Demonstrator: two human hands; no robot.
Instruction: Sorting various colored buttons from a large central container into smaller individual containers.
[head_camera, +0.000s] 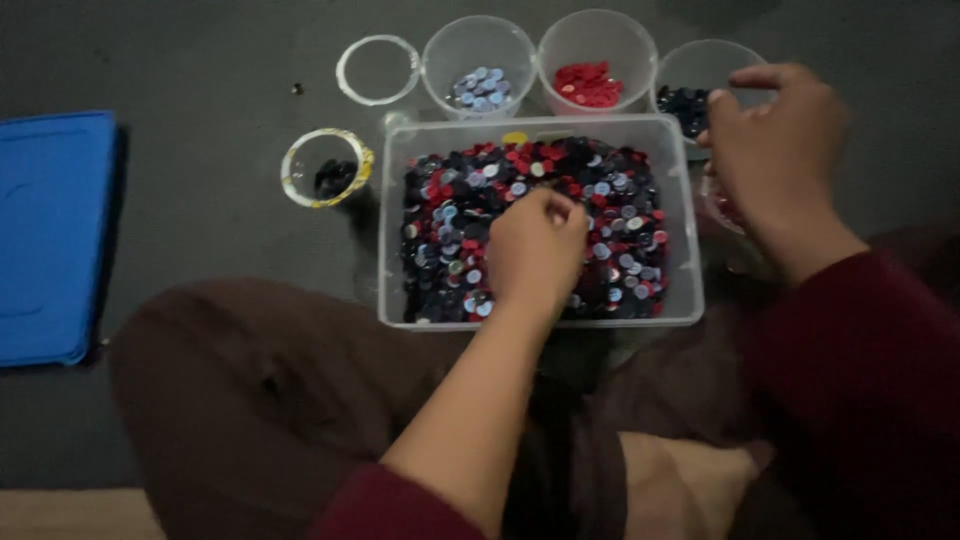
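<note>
A clear plastic box (690, 250) full of mixed red, blue and black buttons (450, 220) is placed in the middle of the dark floor. The left hand (535, 250) is lowered into it, fingertips pinched together on the buttons (which one cannot be told). The right hand (775, 150), fingers curled together, is held at the far right, over the cup of dark buttons (690, 75). Cups of red buttons (597, 60) and blue buttons (478, 65) are lined up beyond the box.

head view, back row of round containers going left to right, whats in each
Empty clear ring-like cup → cup of pale blue buttons → cup of red buttons → cup of dark buttons, with the right hand over it.
</note>
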